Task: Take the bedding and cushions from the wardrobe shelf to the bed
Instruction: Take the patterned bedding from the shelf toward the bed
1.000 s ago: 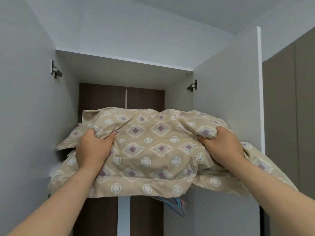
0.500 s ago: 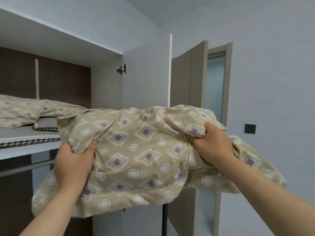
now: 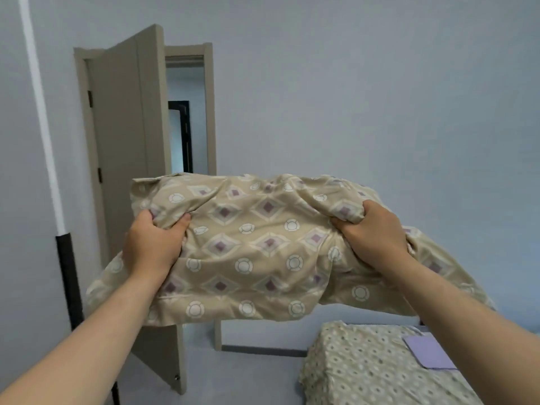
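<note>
A beige pillow point(image 3: 257, 247) with a purple diamond and white circle pattern hangs in the air at chest height in front of me. My left hand point(image 3: 152, 244) clutches its left side, and my right hand point(image 3: 374, 232) clutches a bunch of fabric on its right side. The loose right end of the cover droops down past my right forearm. The bed point(image 3: 365, 369), covered in a beige dotted sheet, lies at the lower right, below and beyond the pillow. The wardrobe shelf is out of view.
An open beige room door point(image 3: 131, 141) stands at the left with a doorway behind it. A white and black wardrobe door edge point(image 3: 52, 176) runs down the far left. A folded lilac cloth point(image 3: 426, 352) lies on the bed. Grey floor lies between door and bed.
I have turned right, away from the wardrobe, carrying the pillow off the shelf. The shelf has left the view and the room door and bed have come into sight.
</note>
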### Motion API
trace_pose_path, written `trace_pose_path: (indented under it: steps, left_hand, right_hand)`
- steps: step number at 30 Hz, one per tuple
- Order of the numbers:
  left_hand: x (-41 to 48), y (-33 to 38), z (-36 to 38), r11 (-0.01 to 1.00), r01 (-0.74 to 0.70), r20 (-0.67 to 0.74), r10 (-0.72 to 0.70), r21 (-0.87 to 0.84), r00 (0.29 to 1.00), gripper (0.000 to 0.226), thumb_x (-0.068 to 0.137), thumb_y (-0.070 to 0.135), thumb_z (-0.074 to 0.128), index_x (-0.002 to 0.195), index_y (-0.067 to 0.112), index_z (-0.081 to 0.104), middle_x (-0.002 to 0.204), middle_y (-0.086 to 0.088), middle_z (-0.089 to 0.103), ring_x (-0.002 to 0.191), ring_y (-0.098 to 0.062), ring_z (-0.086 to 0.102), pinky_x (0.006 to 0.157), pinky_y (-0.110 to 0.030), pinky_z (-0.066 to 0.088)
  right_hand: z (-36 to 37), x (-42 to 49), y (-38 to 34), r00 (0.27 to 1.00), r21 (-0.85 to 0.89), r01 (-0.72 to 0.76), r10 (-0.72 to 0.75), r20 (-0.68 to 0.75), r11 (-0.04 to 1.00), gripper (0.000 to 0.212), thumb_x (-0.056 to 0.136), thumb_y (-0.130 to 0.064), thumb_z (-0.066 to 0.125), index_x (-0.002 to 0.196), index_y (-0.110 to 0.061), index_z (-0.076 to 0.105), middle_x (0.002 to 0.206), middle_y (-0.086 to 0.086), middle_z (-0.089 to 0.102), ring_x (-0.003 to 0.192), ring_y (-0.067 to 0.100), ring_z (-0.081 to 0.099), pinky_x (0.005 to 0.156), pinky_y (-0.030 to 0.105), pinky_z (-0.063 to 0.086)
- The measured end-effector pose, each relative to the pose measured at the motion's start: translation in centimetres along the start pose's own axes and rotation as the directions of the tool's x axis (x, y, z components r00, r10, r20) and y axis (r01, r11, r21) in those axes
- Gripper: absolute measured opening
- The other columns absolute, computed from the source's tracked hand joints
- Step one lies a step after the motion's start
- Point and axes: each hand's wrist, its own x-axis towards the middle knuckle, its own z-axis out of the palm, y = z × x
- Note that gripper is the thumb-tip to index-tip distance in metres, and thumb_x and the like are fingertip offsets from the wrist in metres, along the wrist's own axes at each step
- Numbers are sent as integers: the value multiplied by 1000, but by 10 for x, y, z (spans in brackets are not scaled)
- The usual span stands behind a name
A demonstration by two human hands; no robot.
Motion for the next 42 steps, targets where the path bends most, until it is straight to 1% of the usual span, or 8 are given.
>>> trace_pose_path:
  steps: [4, 8, 17, 23, 28, 33, 39, 42]
  left_hand:
    - [-41, 26, 94, 999, -9, 162, 16, -45, 987, 49, 71, 57, 71, 93, 15, 59, 92, -5, 65, 86, -31, 59, 74, -41, 50]
    - [-75, 50, 170, 995, -8, 287, 37, -103, 957, 44, 74, 55, 70, 90, 16, 56, 87, 0, 59, 79, -25, 53, 68, -35, 42]
    - [-134, 69, 367, 978, 9, 524, 105, -210, 845, 45, 72, 60, 67, 87, 19, 58, 81, 1, 60, 77, -27, 56, 67, -37, 46]
    - [-177, 73, 558, 957, -1, 719, 218, -289, 660, 46, 72, 62, 66, 83, 19, 56, 78, 2, 60, 74, -28, 56, 65, -38, 46]
    - [-229, 77, 686, 942, 9, 849, 298, -335, 437, 48, 71, 63, 65, 86, 19, 57, 81, 0, 62, 75, -28, 56, 67, -40, 47]
    - [-307, 66, 748, 935, 22, 917, 343, -355, 204, 49, 71, 66, 64, 84, 20, 54, 81, 1, 63, 77, -29, 59, 70, -42, 50]
    - [-416, 6, 786, 917, -101, 922, 378, -385, -81, 47, 76, 64, 61, 83, 18, 52, 76, 2, 57, 76, -28, 54, 69, -41, 47]
    - [-469, -35, 798, 880, -140, 885, 425, -453, -193, 39, 83, 55, 60, 75, 18, 50, 70, 3, 55, 68, -26, 53, 61, -38, 43]
  right_hand:
    - [-42, -1, 86, 993, -102, -102, 96, -63, 990, 43, 77, -59, 63, 86, -17, 56, 88, 5, 67, 85, 35, 61, 70, 42, 48]
    - [-76, 0, 147, 980, -195, -192, 176, -97, 962, 45, 75, -62, 61, 86, -18, 57, 92, 6, 69, 88, 36, 62, 69, 40, 47]
    - [-103, 19, 266, 904, -383, -423, 353, -241, 821, 47, 73, -66, 59, 86, -21, 57, 99, 8, 70, 94, 36, 62, 73, 40, 47]
    - [-71, 37, 369, 741, -378, -670, 537, -403, 639, 44, 76, -65, 59, 85, -22, 56, 98, 4, 69, 91, 31, 62, 72, 39, 47]
    - [-50, 39, 430, 563, -348, -826, 647, -514, 443, 43, 76, -65, 60, 84, -23, 55, 90, 1, 66, 85, 29, 60, 71, 38, 48]
    - [-35, 3, 463, 368, -293, -928, 692, -621, 231, 45, 76, -66, 60, 74, -23, 47, 77, -3, 57, 77, 29, 57, 62, 36, 41]
    - [20, -87, 517, 150, -193, -981, 756, -637, 32, 40, 83, -63, 56, 70, -28, 42, 73, -8, 54, 71, 25, 53, 56, 36, 35]
    - [63, -141, 548, 53, -130, -991, 761, -647, -42, 36, 88, -58, 49, 71, -28, 39, 73, -7, 54, 72, 26, 55, 57, 36, 37]
